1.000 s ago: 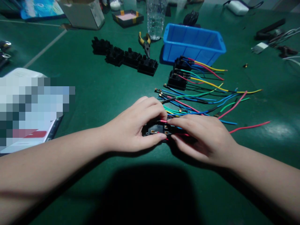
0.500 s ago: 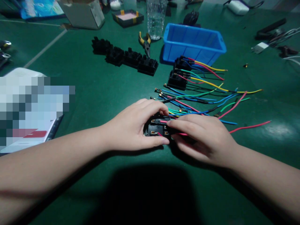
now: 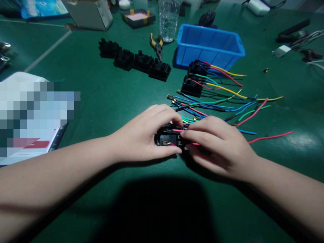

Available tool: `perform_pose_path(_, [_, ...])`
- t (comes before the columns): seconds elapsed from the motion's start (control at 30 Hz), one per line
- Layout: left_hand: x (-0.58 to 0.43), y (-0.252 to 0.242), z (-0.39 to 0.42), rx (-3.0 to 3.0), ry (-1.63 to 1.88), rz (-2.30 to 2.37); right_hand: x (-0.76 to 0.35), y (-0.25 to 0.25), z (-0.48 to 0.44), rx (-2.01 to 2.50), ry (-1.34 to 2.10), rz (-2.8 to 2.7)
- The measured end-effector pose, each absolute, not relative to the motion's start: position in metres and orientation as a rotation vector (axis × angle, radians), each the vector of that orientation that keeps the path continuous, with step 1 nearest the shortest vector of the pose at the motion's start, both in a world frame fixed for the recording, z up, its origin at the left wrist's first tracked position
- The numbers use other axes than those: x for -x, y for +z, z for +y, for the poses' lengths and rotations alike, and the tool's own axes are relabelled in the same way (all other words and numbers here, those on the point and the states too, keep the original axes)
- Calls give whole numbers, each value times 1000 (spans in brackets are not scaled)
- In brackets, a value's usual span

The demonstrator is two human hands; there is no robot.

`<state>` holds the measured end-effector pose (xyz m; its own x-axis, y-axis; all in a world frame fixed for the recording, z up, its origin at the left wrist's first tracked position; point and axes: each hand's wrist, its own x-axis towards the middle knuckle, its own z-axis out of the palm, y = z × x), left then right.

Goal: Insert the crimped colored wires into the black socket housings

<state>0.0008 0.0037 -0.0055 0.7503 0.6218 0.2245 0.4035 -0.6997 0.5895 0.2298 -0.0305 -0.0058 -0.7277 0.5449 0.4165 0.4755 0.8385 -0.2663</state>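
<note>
My left hand (image 3: 144, 135) is curled around a black plastic socket block (image 3: 167, 139) on the table, thumb along the near side and fingers over the far side. Brass terminals show on the block's upper face. My right hand (image 3: 222, 145) is closed at the block's right, its fingertips on a red wire (image 3: 178, 130) whose black-sleeved end lies over the block. Another red wire (image 3: 194, 144) runs from the near side under my right hand. Whether the wire's end is seated in the block cannot be made out. Loose coloured wires (image 3: 202, 105) lie just beyond both hands.
Two wired black blocks (image 3: 191, 86) sit before a blue bin (image 3: 210, 52). A row of black blocks (image 3: 141, 62) lies left of it, near yellow-handled pliers (image 3: 157, 47) and a clear cup (image 3: 168, 23). A partly pixelated item (image 3: 37, 118) lies at left; a carton (image 3: 88, 15) stands behind.
The index finger of my right hand has lifted and bent a little more over the red wire. My left hand keeps its hold on the block, almost unmoved.
</note>
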Motion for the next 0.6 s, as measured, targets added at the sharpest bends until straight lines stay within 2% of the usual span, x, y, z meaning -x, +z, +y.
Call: perform_pose_path(0.6, [-1, -2, 2, -2403, 542, 823, -230, 0, -29, 757, 59, -2564])
